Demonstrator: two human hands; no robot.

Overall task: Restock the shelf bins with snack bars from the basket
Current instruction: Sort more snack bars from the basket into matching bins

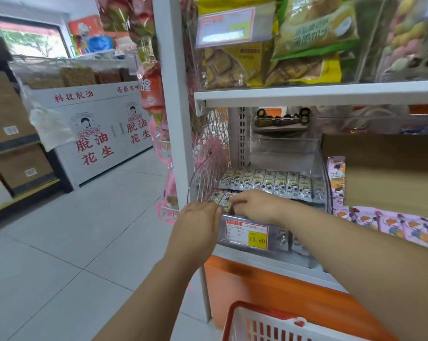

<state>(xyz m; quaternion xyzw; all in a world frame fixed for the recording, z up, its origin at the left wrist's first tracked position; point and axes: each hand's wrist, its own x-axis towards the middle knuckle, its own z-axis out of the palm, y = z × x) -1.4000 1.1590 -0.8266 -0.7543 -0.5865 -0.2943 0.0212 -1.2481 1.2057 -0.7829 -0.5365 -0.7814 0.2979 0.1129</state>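
Note:
A clear plastic shelf bin (322,193) holds a back row of several green-and-white snack bars (269,182). At its front left lies a second, short row of snack bars (219,196). My right hand (254,205) reaches into the bin's front, fingers curled over bars in that front row. My left hand (198,227) is at the bin's front left corner, fingers bent towards the same bars; whether it grips one is hidden. The red-rimmed white basket (257,321) sits at the bottom edge, its contents out of sight.
A price tag reading 15.80 (247,233) hangs on the bin's front. Purple snack packs (392,223) fill the bin to the right under a cardboard box (392,173). Bagged snacks sit on the shelf above (306,93). A white display counter (97,134) stands across the tiled aisle.

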